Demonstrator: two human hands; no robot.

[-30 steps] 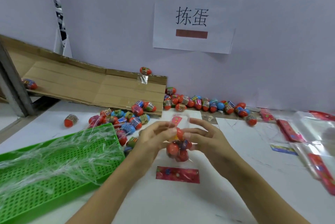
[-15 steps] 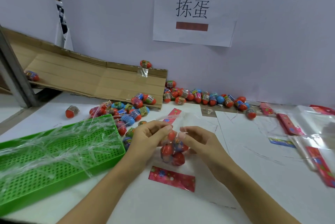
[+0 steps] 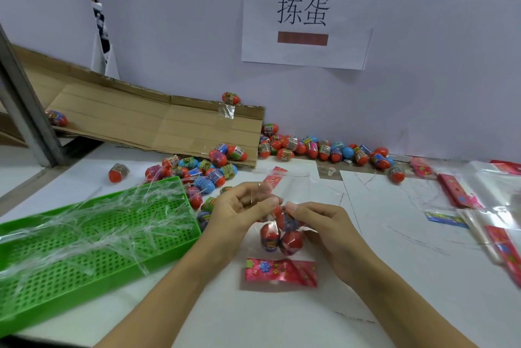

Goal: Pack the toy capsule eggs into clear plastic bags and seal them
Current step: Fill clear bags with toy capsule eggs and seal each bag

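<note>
- I look down at a white table set against a pale wall, where a paper sign hangs at top centre.
- At frame centre my left hand pinches the neck of a clear plastic bag, fingers curled round the film.
- My right hand pinches the same bag from the other side, thumb and forefinger closed on the plastic just beside the left fingertips.
- Inside the bag sit several toy capsule eggs, red and blue, bunched at the bottom; I cannot count them exactly.
- Below the bag a red flowered header card lies flat on the table.
- At lower left a green perforated tray holds only loose strips of clear film.
- Loose eggs lie along the wall at mid-frame, more beside the tray's far corner.
- A flattened cardboard sheet leans at upper left, with a few eggs on it.
- At the right edge lie spare clear bags with red headers.
</note>
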